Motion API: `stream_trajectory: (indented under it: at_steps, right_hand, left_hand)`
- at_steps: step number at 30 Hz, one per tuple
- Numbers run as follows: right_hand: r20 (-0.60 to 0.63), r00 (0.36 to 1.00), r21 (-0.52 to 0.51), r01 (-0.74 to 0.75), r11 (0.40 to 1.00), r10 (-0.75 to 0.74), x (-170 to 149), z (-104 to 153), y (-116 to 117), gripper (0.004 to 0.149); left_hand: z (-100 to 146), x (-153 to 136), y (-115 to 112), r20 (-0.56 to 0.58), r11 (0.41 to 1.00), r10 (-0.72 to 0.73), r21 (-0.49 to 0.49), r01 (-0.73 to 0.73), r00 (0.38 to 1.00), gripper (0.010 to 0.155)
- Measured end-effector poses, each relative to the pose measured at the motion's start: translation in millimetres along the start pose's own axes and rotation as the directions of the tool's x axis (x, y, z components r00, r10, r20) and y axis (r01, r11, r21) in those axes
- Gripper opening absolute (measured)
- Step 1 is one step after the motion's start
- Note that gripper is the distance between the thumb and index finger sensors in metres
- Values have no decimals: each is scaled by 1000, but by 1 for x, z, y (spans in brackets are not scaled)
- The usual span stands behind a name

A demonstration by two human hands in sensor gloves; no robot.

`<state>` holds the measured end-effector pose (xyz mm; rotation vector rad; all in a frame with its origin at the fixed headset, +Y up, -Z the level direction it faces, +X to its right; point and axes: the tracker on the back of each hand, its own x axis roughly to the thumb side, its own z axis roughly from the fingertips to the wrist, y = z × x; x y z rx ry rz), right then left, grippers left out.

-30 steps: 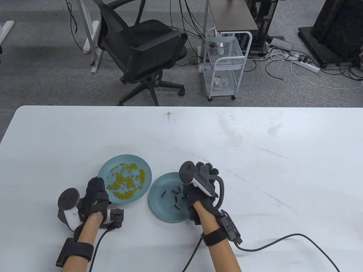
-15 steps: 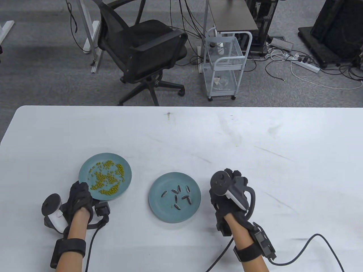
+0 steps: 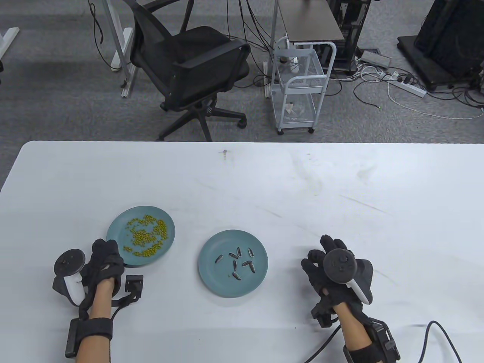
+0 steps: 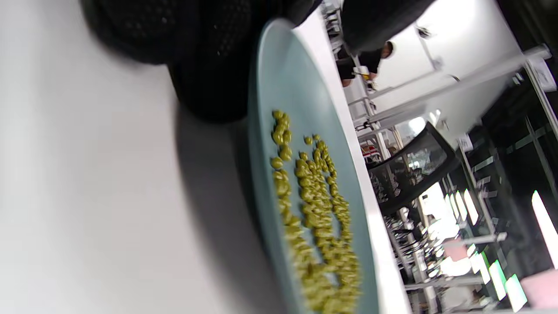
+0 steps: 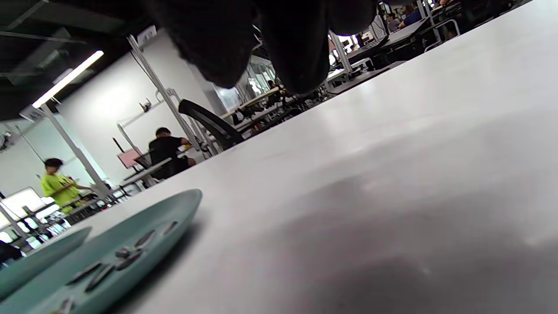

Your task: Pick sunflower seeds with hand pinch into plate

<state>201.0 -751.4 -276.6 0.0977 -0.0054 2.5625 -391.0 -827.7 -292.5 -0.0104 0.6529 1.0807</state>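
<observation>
Several dark striped sunflower seeds (image 3: 239,261) lie on a teal plate (image 3: 211,280) in the middle of the table view. They also show low on the left of the right wrist view (image 5: 124,255), on that plate (image 5: 174,213). My right hand (image 3: 319,253) rests to the right of this plate, fingers (image 5: 296,43) spread and empty, apart from it. A second teal plate (image 3: 113,227) holds green beans (image 3: 145,236). My left hand (image 3: 107,247) holds its near-left rim; its fingers (image 4: 205,52) lie against the rim (image 4: 261,131) beside the beans (image 4: 318,209).
The white table (image 3: 340,189) carries faint scuff marks. Cables trail from both wrists (image 3: 423,332) along the near edge. An office chair (image 3: 189,68) and a white trolley (image 3: 298,87) stand on the floor beyond the far edge.
My left hand slid the bean plate to the left, away from the seed plate. My right hand left the seed plate, moved right and spread its fingers.
</observation>
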Motion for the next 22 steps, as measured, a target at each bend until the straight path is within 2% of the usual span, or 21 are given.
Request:
stream_trajectory:
  at_steps: [2,4,6,7,9,10,13,16,22]
  right_hand:
    - [48,995,-12,88,996,-87,-7,1,-1,55]
    - [76,978,3,195,981,-195,-20,4,-3,60]
    - [80,948,18,307,952,-307,-32,5,-3,65]
    - [66,908,45,411,910,-414,-42,5,-4,68]
    - [73,840,44,536,843,-538,-54,6,-5,70]
    - [103,802,20,590,807,-588,-59,8,-5,70]
    - [117,753,-14,653,757,-647,-65,11,-3,71]
    - [127,766,3,636,772,-631,-65,12,-3,73]
    - [123,790,27,602,798,-601,-62,13,-1,75]
  left_hand:
    - [5,9,5,11,985,-170,-3,170,985,69]
    - [11,18,8,48,963,-269,12,269,962,73]
    - [16,26,10,105,954,-300,35,297,948,74]
    - [22,35,12,185,955,-295,37,293,937,74]
    - [32,45,12,343,968,-242,17,252,908,74]
    - [37,49,9,429,978,-176,-29,208,886,73]
    - [49,51,-3,533,985,49,-167,48,844,72]
    - [56,52,-15,582,977,156,-211,-37,798,70]
    - [58,57,-26,607,965,167,-263,-2,777,68]
